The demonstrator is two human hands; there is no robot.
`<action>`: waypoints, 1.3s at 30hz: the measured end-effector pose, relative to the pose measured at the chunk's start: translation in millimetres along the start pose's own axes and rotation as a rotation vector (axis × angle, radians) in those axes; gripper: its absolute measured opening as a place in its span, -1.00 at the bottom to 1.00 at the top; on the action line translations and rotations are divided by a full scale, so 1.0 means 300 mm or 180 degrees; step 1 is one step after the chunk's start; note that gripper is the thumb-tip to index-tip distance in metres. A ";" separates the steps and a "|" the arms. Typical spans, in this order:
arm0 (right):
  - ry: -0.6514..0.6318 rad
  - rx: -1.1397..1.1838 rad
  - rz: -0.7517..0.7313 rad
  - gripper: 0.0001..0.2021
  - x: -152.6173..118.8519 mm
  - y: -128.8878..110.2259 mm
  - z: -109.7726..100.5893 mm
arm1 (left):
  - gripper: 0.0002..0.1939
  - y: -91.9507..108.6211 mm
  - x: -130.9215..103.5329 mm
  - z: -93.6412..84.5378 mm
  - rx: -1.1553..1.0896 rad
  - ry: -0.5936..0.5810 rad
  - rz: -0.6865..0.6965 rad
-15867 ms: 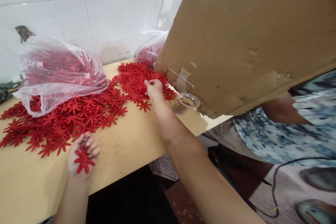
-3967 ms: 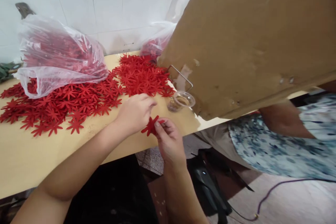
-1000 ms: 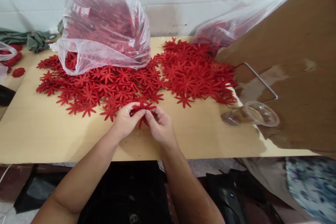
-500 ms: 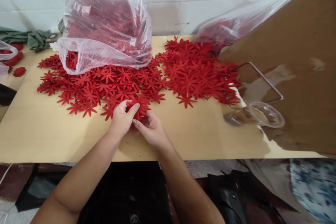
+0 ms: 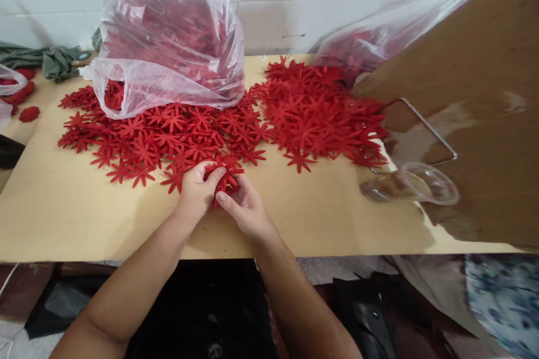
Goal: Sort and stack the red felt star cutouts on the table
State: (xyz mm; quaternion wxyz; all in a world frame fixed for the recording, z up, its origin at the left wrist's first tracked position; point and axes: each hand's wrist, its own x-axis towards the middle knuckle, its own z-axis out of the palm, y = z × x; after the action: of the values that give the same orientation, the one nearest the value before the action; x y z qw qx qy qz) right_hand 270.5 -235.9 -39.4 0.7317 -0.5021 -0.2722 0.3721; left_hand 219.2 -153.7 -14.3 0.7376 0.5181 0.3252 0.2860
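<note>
In the head view, the left hand pinches a small cluster of red fabric flower cutouts, its thumb pressed on top. The right hand is half curled below and beside the cluster, thumb at the lower petals; whether it grips them or only supports them, I cannot tell. The cluster is between the two hands, midway between the table's near and far edges, close in front of the left heap of cutouts.

Handling it well would mean pinching near the flower centres, since thin petals probably bend or snag at their tips. A light, steady left thumb should stop the layers sliding, with the right fingertips squaring them from below. Working slightly nearer the front edge would keep loose petals from the heap out of the grip.
</note>
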 end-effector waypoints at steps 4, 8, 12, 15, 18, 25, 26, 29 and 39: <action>0.0164 0.0105 0.0106 -0.66 0.001 0.022 0.003 | -0.75 0.005 -0.010 -0.002 0.0265 -0.0011 0.0012; 0.0308 0.0161 0.0004 -0.69 0.005 0.025 -0.001 | -0.87 -0.005 -0.010 -0.003 0.0211 -0.0075 -0.0137; 0.0386 0.0311 -0.0046 -0.68 0.009 0.017 -0.010 | -0.89 -0.008 -0.007 -0.001 0.0099 -0.0202 0.0097; 0.0412 0.0407 0.0093 -0.73 0.006 0.016 -0.017 | -0.89 -0.004 -0.007 0.000 0.0153 -0.0200 0.0008; 0.0386 0.0424 0.0128 -0.78 0.002 0.021 -0.017 | -0.86 -0.001 -0.007 -0.001 0.0256 -0.0076 0.0069; 0.0449 0.0504 0.0132 -0.78 0.002 0.017 -0.026 | -0.85 -0.010 -0.004 -0.013 0.0279 -0.0069 0.0128; 0.0487 0.0544 0.0175 -0.78 0.002 0.015 -0.031 | -0.88 -0.012 -0.003 -0.014 0.0300 -0.0127 0.0139; 0.0555 0.0572 0.0202 -0.77 0.001 0.012 -0.045 | -0.92 -0.012 -0.003 -0.016 0.0464 -0.0354 0.0199; 0.0617 0.0447 0.0264 -0.75 -0.005 0.000 -0.046 | -0.95 -0.003 -0.001 -0.014 0.0904 -0.0387 0.0151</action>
State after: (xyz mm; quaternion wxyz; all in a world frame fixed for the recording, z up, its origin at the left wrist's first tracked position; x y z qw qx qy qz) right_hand 280.2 -244.6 -44.3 0.7719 -0.4940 -0.1524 0.3700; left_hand 215.9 -151.8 -16.2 0.6683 0.6411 0.3048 0.2226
